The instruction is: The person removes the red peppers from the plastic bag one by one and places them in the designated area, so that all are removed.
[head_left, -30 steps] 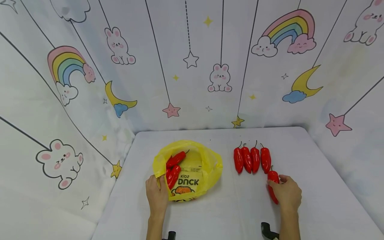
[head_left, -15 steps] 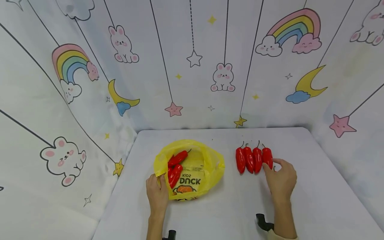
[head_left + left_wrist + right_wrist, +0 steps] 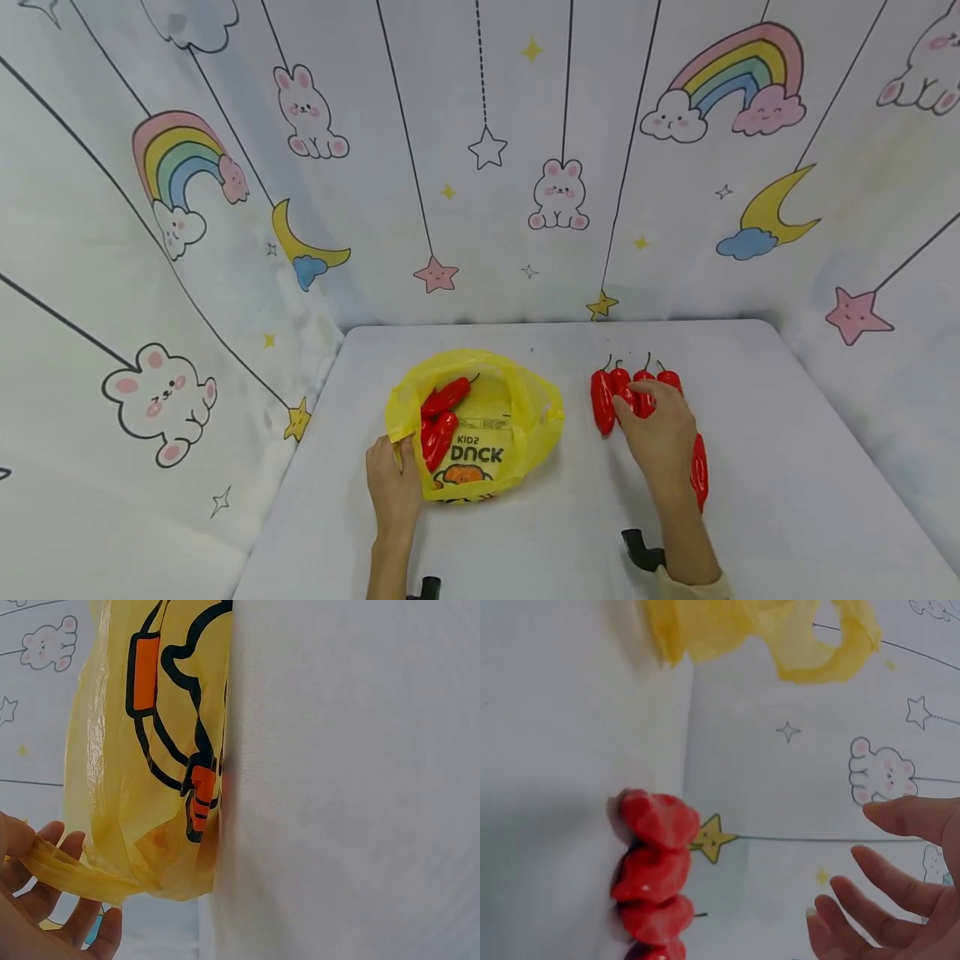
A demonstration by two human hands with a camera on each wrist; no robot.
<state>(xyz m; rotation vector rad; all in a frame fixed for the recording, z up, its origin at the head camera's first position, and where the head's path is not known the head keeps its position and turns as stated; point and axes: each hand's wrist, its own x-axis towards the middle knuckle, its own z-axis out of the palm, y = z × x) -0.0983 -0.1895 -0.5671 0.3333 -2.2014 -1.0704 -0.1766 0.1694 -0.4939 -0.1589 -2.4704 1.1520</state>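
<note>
A yellow plastic bag (image 3: 537, 417) stands with its mouth wide open, several red chili peppers (image 3: 441, 440) lying inside. My left hand (image 3: 393, 487) pinches the bag's near-left edge; the left wrist view shows the yellow strip between the thumb and fingers (image 3: 56, 832). To the right, several red chili peppers (image 3: 602, 403) form a row, stems pointing away. My right hand (image 3: 663, 433) hovers over this row, hiding part of it. In the right wrist view its fingers (image 3: 889, 874) are spread and apart from the peppers. One more chili pepper (image 3: 699, 471) lies nearer, partly behind the right forearm.
The white table (image 3: 555, 550) ends at a cloth backdrop (image 3: 480, 242) printed with rabbits, stars and rainbows, which also rises on both sides. A black curved piece (image 3: 642, 550) sits by the right wrist, another black piece (image 3: 429, 587) by the left.
My right hand has left the nearer pepper and moved away and leftward, past the row's right end to above its middle. The left hand keeps its pinch on the bag.
</note>
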